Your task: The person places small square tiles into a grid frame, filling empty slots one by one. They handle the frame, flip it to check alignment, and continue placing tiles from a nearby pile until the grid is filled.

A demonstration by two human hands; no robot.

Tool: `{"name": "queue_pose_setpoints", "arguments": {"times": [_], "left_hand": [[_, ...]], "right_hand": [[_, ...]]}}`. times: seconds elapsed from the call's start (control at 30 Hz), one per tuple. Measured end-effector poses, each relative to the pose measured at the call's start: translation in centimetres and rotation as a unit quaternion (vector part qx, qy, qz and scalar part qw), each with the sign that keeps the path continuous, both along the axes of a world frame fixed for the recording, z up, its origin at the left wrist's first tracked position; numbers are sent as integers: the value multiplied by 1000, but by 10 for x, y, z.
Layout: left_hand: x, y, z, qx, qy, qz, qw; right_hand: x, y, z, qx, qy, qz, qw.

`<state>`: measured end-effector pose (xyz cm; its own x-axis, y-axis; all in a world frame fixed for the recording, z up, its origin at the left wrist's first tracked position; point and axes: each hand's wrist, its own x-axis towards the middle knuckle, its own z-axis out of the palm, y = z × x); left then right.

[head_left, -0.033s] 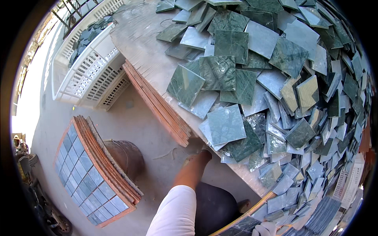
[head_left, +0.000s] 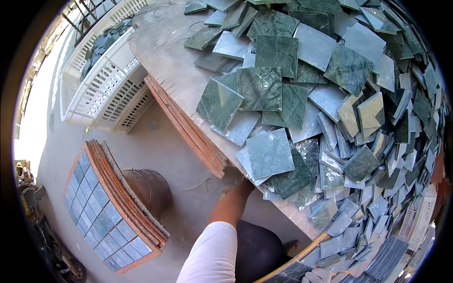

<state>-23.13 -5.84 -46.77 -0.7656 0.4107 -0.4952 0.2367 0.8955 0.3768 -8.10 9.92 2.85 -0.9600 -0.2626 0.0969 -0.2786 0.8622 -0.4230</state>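
Hardly anything had just changed: your view slid a bit and the heap of stone tiles [head_left: 326, 98] kept its shape, so the work looked no further along. Your right hand [head_left: 317, 275], in a pale glove, was at the bottom edge, beside a dark green tile [head_left: 293, 270] just below a yellow strip [head_left: 293, 258]. I couldn't tell if it gripped. Your left forearm [head_left: 231, 207] reached the wooden board [head_left: 165, 42]; the left hand was hidden, hold unknown. The strip slanted up rightward; the tile was cut off, so I couldn't tell its long way
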Motion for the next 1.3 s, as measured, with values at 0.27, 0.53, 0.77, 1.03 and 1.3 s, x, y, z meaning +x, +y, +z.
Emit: {"name": "queue_pose_setpoints", "arguments": {"times": [0.27,0.53,0.77,1.03,1.3], "left_hand": [[-7,3,-45,-66,-35,-2,997],[11,-18,-54,-44,-37,-6,998],[37,-56,32,304,-2,193,933],[64,-103,329,732,-83,276,618],[119,-65,440,755,-61,211,618]], "right_hand": [[9,14,-10,29,-116,-54,991],[2,9,-9,39,-116,-27,992],[10,7,-14,-75,-149,-164,972],[16,8,-26,-88,50,-45,994],[23,7,-16,-125,61,-78,987]]}}
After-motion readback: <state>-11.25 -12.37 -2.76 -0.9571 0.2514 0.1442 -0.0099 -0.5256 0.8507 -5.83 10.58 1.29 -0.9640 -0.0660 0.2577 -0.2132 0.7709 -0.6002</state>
